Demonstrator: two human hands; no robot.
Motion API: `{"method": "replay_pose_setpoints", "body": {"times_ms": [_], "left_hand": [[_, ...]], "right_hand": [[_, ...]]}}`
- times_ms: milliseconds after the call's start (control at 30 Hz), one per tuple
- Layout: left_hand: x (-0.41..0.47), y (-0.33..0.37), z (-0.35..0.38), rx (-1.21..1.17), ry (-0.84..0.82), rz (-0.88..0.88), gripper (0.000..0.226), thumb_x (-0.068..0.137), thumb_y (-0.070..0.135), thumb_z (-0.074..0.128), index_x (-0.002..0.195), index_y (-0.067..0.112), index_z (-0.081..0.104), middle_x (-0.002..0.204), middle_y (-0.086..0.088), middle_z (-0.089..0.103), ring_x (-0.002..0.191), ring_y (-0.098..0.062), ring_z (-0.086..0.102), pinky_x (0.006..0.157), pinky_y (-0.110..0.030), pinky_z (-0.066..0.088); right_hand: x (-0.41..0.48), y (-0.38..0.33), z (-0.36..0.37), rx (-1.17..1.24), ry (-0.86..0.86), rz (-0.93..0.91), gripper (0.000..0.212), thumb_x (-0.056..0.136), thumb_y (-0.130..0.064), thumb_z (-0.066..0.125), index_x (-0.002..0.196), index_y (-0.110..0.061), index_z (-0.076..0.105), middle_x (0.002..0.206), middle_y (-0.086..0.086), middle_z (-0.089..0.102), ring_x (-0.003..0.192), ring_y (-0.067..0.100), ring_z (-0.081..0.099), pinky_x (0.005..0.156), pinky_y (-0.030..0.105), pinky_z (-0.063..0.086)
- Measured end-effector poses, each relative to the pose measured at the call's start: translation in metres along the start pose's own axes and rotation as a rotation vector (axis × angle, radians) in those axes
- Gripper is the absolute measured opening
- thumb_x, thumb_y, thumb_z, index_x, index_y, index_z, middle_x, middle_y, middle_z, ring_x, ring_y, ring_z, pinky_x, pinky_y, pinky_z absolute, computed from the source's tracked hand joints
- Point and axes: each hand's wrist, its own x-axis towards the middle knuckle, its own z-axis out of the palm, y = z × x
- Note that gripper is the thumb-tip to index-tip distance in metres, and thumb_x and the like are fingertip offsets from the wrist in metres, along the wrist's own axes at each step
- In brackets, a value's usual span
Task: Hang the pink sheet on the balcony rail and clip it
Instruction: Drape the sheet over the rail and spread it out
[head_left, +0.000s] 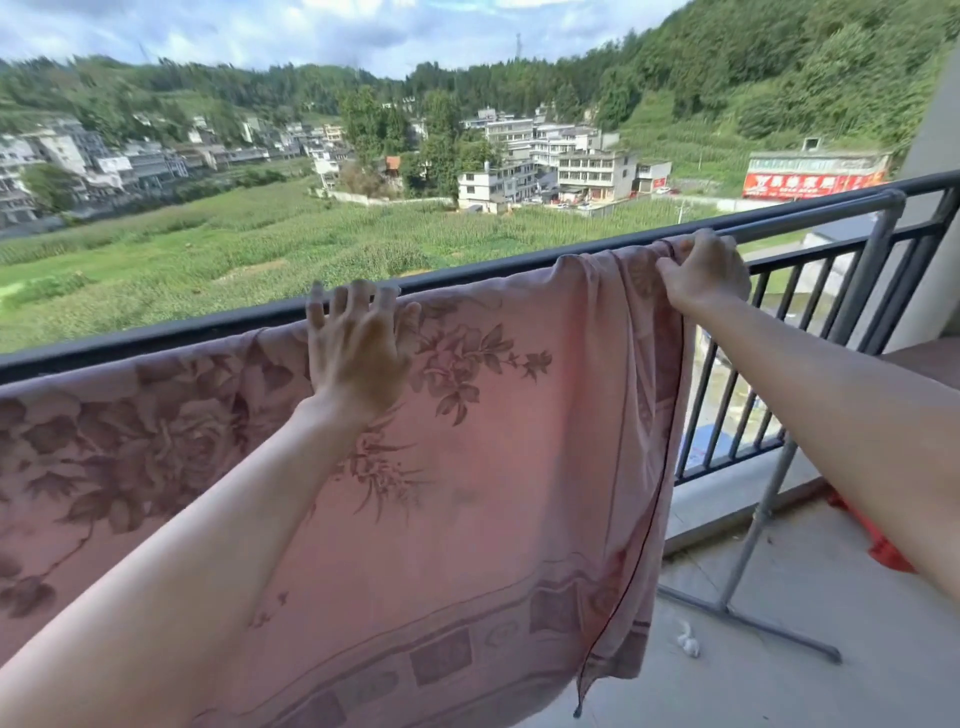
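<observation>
While I stand at the balcony, this is what I see:
Sheet: my pink sheet with flowers hangs over the grey drying bar, just in front of the black balcony rail.
Left hand: my left hand lies flat on the sheet's top, fingers spread.
Right hand: my right hand, at 2 o'clock from the left, pinches the sheet's bunched edge on the bar.
Floor: a red thing lies at 4 o'clock.

Pink floral sheet drapes over the dark balcony rail, hanging down, its right edge bunched.
</observation>
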Motion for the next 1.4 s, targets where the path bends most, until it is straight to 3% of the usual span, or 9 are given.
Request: {"method": "replay_pose_setpoints", "body": {"times_ms": [233, 300, 400, 500, 600, 833, 967, 1200, 1400], "left_hand": [[0.027, 0.111, 0.010, -0.129, -0.054, 0.198, 0.040, 0.102, 0.038, 0.035, 0.126, 0.012, 0.054, 0.128, -0.011, 0.054, 0.121, -0.029, 0.048, 0.118, -0.046, 0.018], [0.035, 0.128, 0.016, -0.145, -0.081, 0.196, 0.041, 0.102, 0.039, 0.034, 0.130, 0.013, 0.050, 0.129, -0.012, 0.053, 0.120, -0.029, 0.049, 0.114, -0.045, 0.024], [0.034, 0.129, 0.035, -0.141, -0.216, 0.064, 0.047, 0.101, 0.047, 0.028, 0.132, 0.015, 0.043, 0.127, -0.013, 0.052, 0.116, -0.031, 0.050, 0.104, -0.046, 0.032], [0.021, 0.110, 0.050, -0.081, -0.287, -0.150, 0.055, 0.097, 0.054, 0.024, 0.128, 0.014, 0.044, 0.125, -0.018, 0.057, 0.111, -0.037, 0.055, 0.097, -0.051, 0.038], [0.013, 0.098, 0.048, 0.104, -0.164, -0.128, 0.060, 0.099, 0.055, 0.017, 0.136, 0.013, 0.039, 0.126, -0.019, 0.054, 0.113, -0.037, 0.051, 0.098, -0.050, 0.033], [0.001, 0.084, 0.031, 0.213, -0.213, -0.179, 0.060, 0.099, 0.055, 0.015, 0.130, 0.015, 0.047, 0.130, -0.019, 0.050, 0.119, -0.037, 0.046, 0.102, -0.052, 0.031], [0.004, 0.094, 0.023, 0.207, -0.237, -0.212, 0.054, 0.100, 0.053, 0.020, 0.126, 0.015, 0.049, 0.127, -0.019, 0.051, 0.119, -0.037, 0.046, 0.102, -0.053, 0.030], [0.011, 0.137, 0.023, 0.122, -0.176, -0.038, 0.046, 0.100, 0.047, 0.034, 0.125, 0.012, 0.050, 0.123, -0.019, 0.054, 0.116, -0.037, 0.049, 0.106, -0.053, 0.028], [0.043, 0.184, 0.051, 0.032, -0.206, 0.094, 0.044, 0.100, 0.047, 0.035, 0.128, 0.015, 0.048, 0.126, -0.017, 0.056, 0.117, -0.035, 0.050, 0.107, -0.051, 0.029]], "right_hand": [[0.004, 0.020, 0.006, 0.240, -0.082, 0.185, 0.062, 0.081, -0.055, 0.068, 0.123, -0.012, 0.051, 0.121, 0.009, 0.060, 0.111, 0.030, 0.059, 0.084, 0.036, 0.048], [0.011, 0.026, 0.008, 0.235, -0.119, 0.122, 0.034, 0.083, -0.043, 0.070, 0.090, -0.011, 0.064, 0.087, 0.005, 0.067, 0.086, 0.028, 0.065, 0.061, 0.027, 0.045], [0.019, 0.035, -0.002, 0.164, -0.087, -0.019, 0.035, 0.086, -0.020, 0.064, 0.055, -0.011, 0.052, 0.051, 0.001, 0.044, 0.057, 0.024, 0.052, 0.044, 0.026, 0.030], [0.037, 0.062, -0.023, 0.148, 0.009, -0.032, 0.025, 0.090, -0.020, 0.061, 0.072, -0.004, 0.069, 0.065, 0.008, 0.060, 0.069, 0.026, 0.061, 0.060, 0.026, 0.039], [0.048, 0.097, -0.035, 0.109, 0.060, 0.039, 0.026, 0.091, -0.021, 0.059, 0.083, -0.001, 0.074, 0.083, 0.019, 0.070, 0.086, 0.032, 0.067, 0.067, 0.030, 0.041], [0.031, 0.091, -0.020, 0.036, 0.013, -0.176, 0.026, 0.088, -0.020, 0.060, 0.113, -0.012, 0.058, 0.117, 0.014, 0.059, 0.098, 0.034, 0.062, 0.072, 0.033, 0.039], [0.033, 0.067, -0.010, 0.186, -0.081, -0.287, 0.048, 0.083, -0.034, 0.072, 0.122, -0.011, 0.055, 0.113, 0.010, 0.062, 0.100, 0.025, 0.060, 0.081, 0.031, 0.044], [0.069, 0.117, -0.032, 0.334, 0.023, -0.071, 0.024, 0.078, -0.006, 0.060, 0.096, -0.012, 0.074, 0.096, 0.005, 0.073, 0.094, 0.021, 0.068, 0.086, 0.032, 0.054], [0.099, 0.145, -0.053, 0.213, -0.075, 0.051, 0.026, 0.082, -0.030, 0.067, 0.102, -0.015, 0.072, 0.100, 0.004, 0.071, 0.095, 0.021, 0.066, 0.086, 0.034, 0.054]]}}
